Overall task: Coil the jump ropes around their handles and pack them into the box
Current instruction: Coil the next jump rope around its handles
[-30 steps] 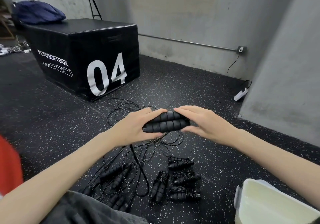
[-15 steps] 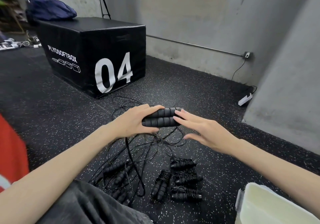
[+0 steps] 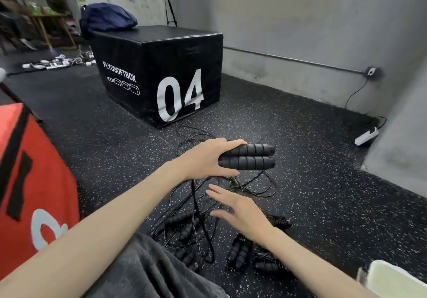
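Left hand: the left hand (image 3: pixel 208 159) grips the pair of black ribbed foam handles (image 3: pixel 248 157) side by side above the dark speckled rubber floor (image 3: pixel 323 182), ends pointing right.
Right hand: the right hand (image 3: pixel 240 210) hangs below with fingers spread and straight, holding nothing.
Rope: the thin black cord (image 3: pixel 198 217) trails down from the handles into a loose tangle (image 3: pixel 231 182) on the floor.
Done so far: several coiled bundles (image 3: pixel 240 251) lie near the floor's front edge, by the pale plastic box (image 3: pixel 392 279) at the front right corner.
Advice: keep the handles parallel and firmly clamped; probably catch the cord close to them, wrap in snug, even turns, freeing it from neighbouring ropes.
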